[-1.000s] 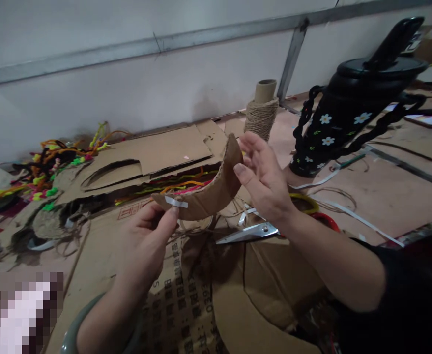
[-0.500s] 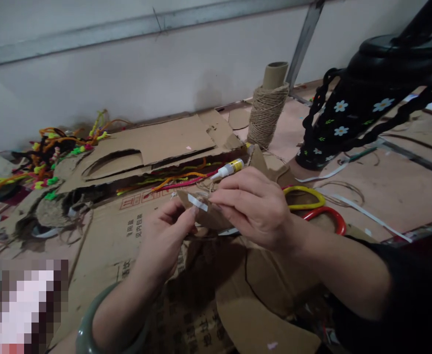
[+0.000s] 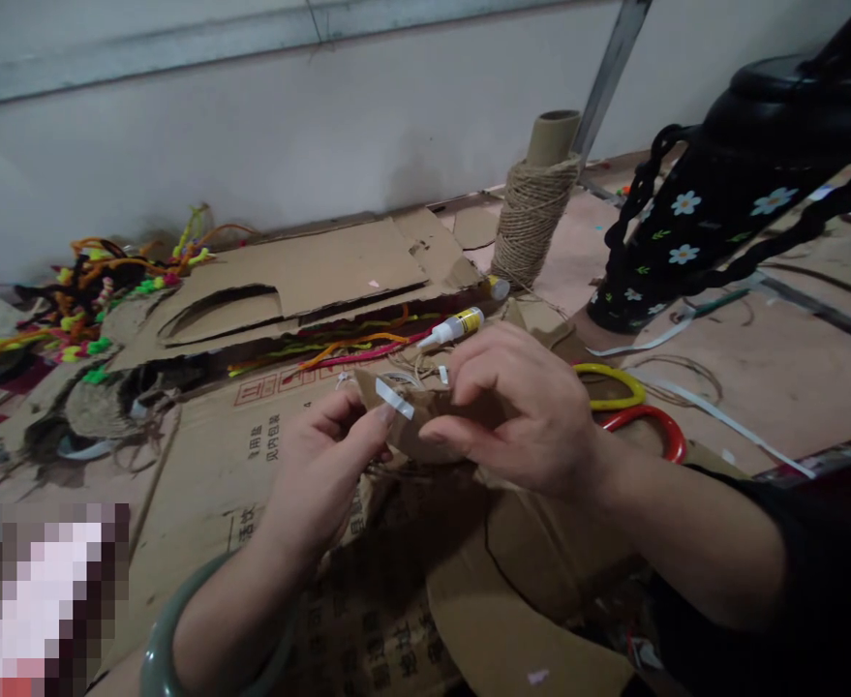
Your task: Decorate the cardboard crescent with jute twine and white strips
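Note:
Between its thumb and fingers, my left hand [image 3: 327, 460] grips a small cut cardboard piece [image 3: 425, 450] with a pointed tip. A short white strip [image 3: 394, 398] lies across that piece, beside my left thumb. My right hand [image 3: 531, 411] is at the piece's right side, its thumb apart from the curled fingers. Close to those fingers shows a small white bit [image 3: 443, 375], and I cannot tell whether it is stuck to them. Just beyond sits a glue bottle [image 3: 458, 327] with a white nozzle and yellow label. Scissors with yellow and red handles [image 3: 647, 421] lie partly behind my right wrist.
A twine roll [image 3: 537, 208] stands at the back, with a black flowered tumbler [image 3: 668, 232] to its right. Colourful pipe cleaners [image 3: 116, 281] pile up at left beside cut cardboard [image 3: 345, 261]. A printed cardboard sheet [image 3: 214, 465] lies under my hands.
My right thumb and fingers have come apart from their pinch near the cardboard piece. My left hand keeps its grip. The view has shifted slightly.

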A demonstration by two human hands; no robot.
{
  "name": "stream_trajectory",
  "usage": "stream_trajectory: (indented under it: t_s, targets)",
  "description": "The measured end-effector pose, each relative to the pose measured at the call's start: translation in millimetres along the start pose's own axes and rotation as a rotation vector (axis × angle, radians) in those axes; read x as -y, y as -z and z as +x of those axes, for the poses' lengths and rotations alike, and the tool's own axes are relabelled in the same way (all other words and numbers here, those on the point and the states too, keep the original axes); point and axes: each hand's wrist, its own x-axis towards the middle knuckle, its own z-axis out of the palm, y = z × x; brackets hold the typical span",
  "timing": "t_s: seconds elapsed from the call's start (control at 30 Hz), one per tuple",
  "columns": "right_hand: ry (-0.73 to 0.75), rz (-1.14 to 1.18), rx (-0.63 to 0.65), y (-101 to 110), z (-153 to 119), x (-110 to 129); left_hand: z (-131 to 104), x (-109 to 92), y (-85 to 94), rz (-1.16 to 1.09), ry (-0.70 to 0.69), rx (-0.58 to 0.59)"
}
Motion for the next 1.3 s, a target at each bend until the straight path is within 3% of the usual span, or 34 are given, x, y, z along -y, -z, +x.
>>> stream_trajectory:
  t_s: [0.17, 0.4, 0.7, 0.9, 1.13, 1.3]
  targets:
    - [-0.159, 0.087, -0.020, 2.9, -0.4, 5.8, -1.2, 0.2, -1.1, 0.022, 0.009, 0.000]
    - [0.049, -0.001, 0.047, 1.0, -0.3, -3.7, -1.9, -1.1, -3.0, -0.020, 0.058, -0.012]
    - [0.078, -0.128, 0.147, -3.0, -5.3, -6.9, 4.2, -5.1, -7.6, -0.171, 0.102, -0.094]
    - [0.094, -0.199, 0.202, -5.6, -5.8, -7.2, 0.4, -1.7, -5.4, -0.061, 0.053, -0.047]
    - [0.006, -0.125, 0.280, -6.2, -5.3, -9.9, -1.7, 4.4, -3.8, -0.025, 0.031, 0.004]
    - [-0.096, -0.080, 0.423, -5.3, -4.7, -9.2, 0.4, 5.0, -3.9, -0.080, 0.073, 0.051]
